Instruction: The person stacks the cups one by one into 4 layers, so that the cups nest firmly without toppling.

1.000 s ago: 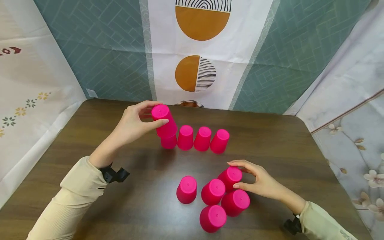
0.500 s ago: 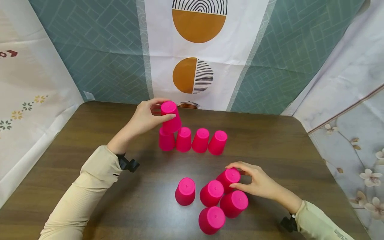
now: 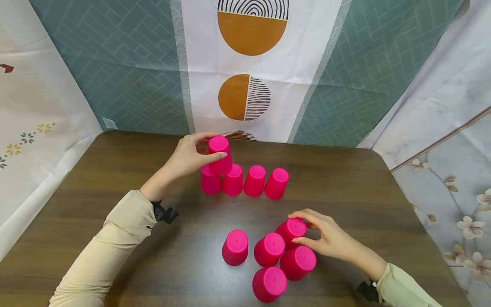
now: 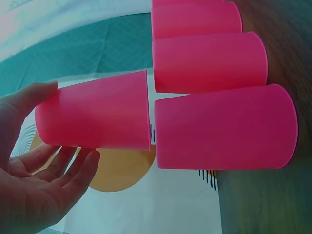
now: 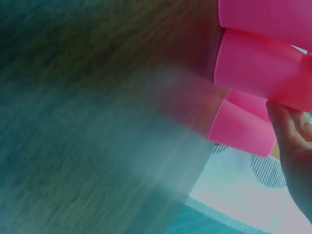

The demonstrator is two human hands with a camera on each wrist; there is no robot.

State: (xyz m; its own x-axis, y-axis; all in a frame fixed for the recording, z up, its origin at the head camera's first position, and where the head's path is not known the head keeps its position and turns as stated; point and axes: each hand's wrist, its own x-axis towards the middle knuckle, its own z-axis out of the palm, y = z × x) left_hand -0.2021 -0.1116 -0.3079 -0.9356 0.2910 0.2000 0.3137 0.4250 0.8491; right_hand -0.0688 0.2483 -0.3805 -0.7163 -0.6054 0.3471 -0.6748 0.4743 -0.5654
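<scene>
My left hand (image 3: 188,155) holds an upside-down pink plastic cup (image 3: 220,155) between thumb and fingers. In the left wrist view the cup's rim (image 4: 148,112) sits just above the base of the leftmost row cup (image 4: 224,129), with a thin gap between. That row has several upside-down pink cups, including the rightmost cup (image 3: 276,184), standing side by side. My right hand (image 3: 330,236) grips another upside-down cup (image 3: 290,230) near its top, thumb on the near side. This cup stands on the table, close to the neighbouring cups (image 3: 298,263).
More pink cups stand nearer to me: one apart on the left (image 3: 235,247), one in the middle (image 3: 269,249) and one at the front (image 3: 270,284). All share a brown wooden table (image 3: 153,256). A patterned cloth (image 3: 153,64) hangs behind its far edge.
My left hand has carried its cup rightward from over the leftmost row cup, then slightly down, to over the two leftmost. My right hand keeps its grip in place. The view shifts slightly.
</scene>
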